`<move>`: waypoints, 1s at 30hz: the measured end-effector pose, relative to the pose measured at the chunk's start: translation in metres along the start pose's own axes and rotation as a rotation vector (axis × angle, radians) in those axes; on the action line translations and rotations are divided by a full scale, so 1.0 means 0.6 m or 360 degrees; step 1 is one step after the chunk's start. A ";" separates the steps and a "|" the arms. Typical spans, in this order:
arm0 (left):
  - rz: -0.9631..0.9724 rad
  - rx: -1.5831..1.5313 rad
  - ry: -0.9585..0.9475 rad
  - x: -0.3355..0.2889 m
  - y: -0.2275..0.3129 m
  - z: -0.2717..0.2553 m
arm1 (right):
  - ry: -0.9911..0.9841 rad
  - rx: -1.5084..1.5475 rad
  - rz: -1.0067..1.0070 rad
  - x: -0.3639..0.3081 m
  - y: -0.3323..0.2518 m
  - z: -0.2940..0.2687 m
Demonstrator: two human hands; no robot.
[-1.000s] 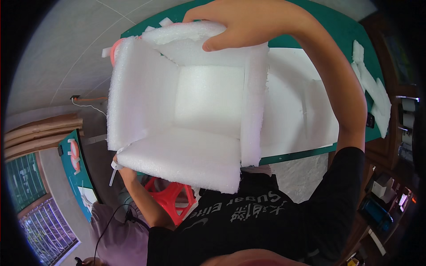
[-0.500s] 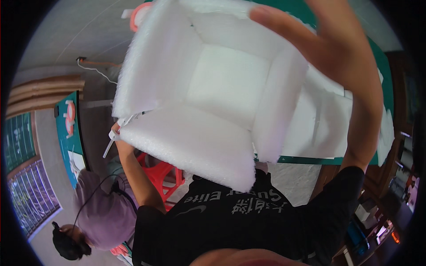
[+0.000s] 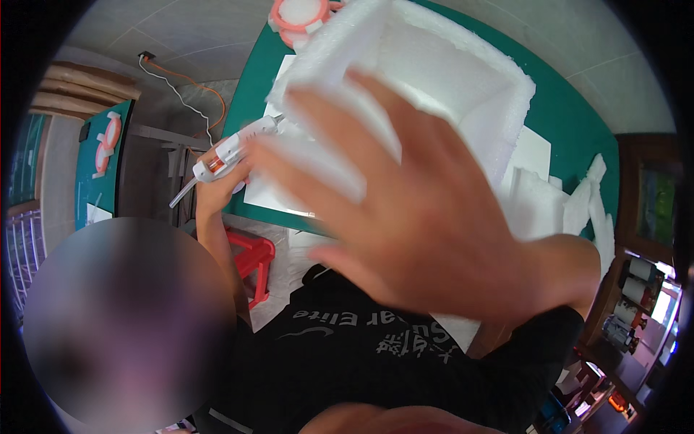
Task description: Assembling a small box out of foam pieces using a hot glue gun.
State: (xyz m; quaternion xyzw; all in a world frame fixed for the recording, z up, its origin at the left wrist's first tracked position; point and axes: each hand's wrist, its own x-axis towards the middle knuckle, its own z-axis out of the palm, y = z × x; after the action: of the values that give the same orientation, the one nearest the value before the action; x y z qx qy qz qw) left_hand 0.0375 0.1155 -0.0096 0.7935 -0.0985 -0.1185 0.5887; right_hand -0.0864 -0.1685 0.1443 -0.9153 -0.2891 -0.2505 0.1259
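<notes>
Gripping white plastic glue gun (image 3: pixel 242 142) in my curled left hand (image 3: pixel 217 184), forearm extended; my blurred right hand (image 3: pixel 426 210) hovers, fingers spread, seemingly empty, over white foam open-topped box (image 3: pixel 434 45).

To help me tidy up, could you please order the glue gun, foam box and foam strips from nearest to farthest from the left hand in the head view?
1. White glue gun: in the left hand.
2. Foam box: to the hand's right.
3. Foam strips: at the green table's right end.
</notes>
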 end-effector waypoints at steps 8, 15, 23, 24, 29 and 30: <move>0.0264 -0.0335 -0.0236 0.000 -0.008 -0.017 | -0.0061 -0.0126 0.0282 0.053 -0.002 0.036; 0.0386 -0.0353 -0.0307 0.008 -0.008 -0.025 | -0.0076 -0.0273 0.0222 0.060 -0.002 0.041; 0.0394 -0.0409 -0.0320 0.008 -0.013 -0.027 | -0.0022 -0.0520 0.0237 0.064 -0.009 0.065; 0.0407 -0.0416 -0.0323 0.008 -0.015 -0.028 | -0.0022 -0.0523 0.0232 0.064 -0.009 0.066; 0.0429 -0.0421 -0.0312 0.005 -0.012 -0.029 | -0.0003 -0.0560 0.0291 0.057 -0.012 0.074; 0.0426 -0.0420 -0.0310 0.004 -0.012 -0.029 | -0.0005 -0.0561 0.0294 0.057 -0.012 0.073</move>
State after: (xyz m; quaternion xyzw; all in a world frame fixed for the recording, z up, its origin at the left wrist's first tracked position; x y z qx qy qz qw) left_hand 0.0453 0.1327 -0.0120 0.6742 -0.2431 -0.1272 0.6857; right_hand -0.0497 -0.1302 0.1259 -0.9461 -0.1558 -0.2834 -0.0144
